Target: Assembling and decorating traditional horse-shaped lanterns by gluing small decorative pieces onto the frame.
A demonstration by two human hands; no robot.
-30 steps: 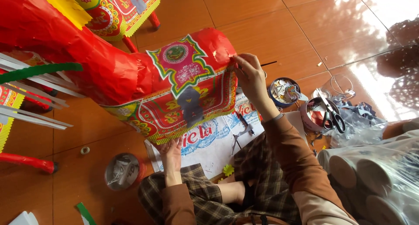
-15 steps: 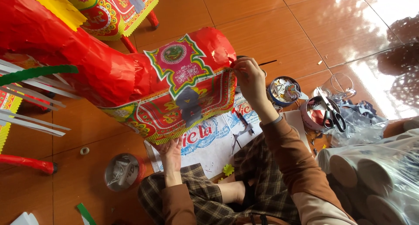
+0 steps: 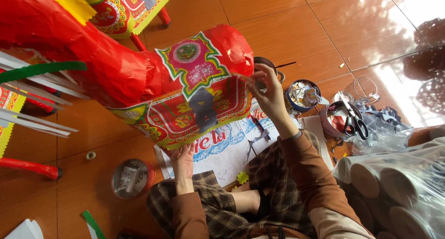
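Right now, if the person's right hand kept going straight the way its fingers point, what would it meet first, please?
The right hand points up and left at the red paper figure. Its fingertips already seem to touch the patterned panel, though depth is unclear.

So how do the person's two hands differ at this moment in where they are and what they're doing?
The right hand is raised at the red paper figure, fingers pinched at the edge of its patterned panel; the left hand sits low under the panel's fringe, fingers spread on the printed sheet on the floor. The right arm is stretched out, the left bent close to the knee. Both wear brown sleeves.
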